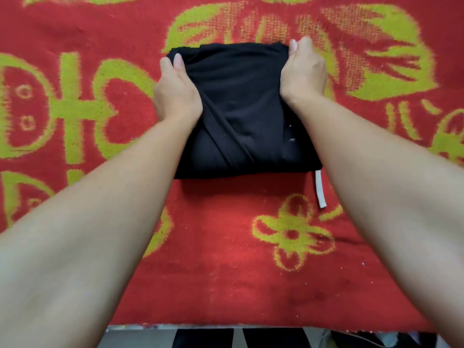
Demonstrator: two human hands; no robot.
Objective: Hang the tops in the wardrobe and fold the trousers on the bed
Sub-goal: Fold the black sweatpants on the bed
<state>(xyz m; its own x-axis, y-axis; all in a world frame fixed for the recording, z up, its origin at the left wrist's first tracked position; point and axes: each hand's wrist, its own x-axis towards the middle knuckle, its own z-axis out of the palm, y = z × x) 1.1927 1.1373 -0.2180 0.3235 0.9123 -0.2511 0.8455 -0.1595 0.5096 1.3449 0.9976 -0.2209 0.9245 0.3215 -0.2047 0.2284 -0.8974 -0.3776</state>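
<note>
A pair of black trousers [241, 114] lies folded into a compact rectangle on the bed's red blanket [221, 259] with yellow-green flowers. My left hand [174, 92] grips the bundle's left side, thumb on top and fingers tucked under the edge. My right hand [305, 71] grips the right side near the far corner, fingers curled round the fabric. A white drawstring [320, 189] sticks out from the near right corner of the bundle onto the blanket.
The blanket covers the whole bed around the bundle. The bed's near edge [226, 326] runs along the bottom, with grey floor and dark shapes below it.
</note>
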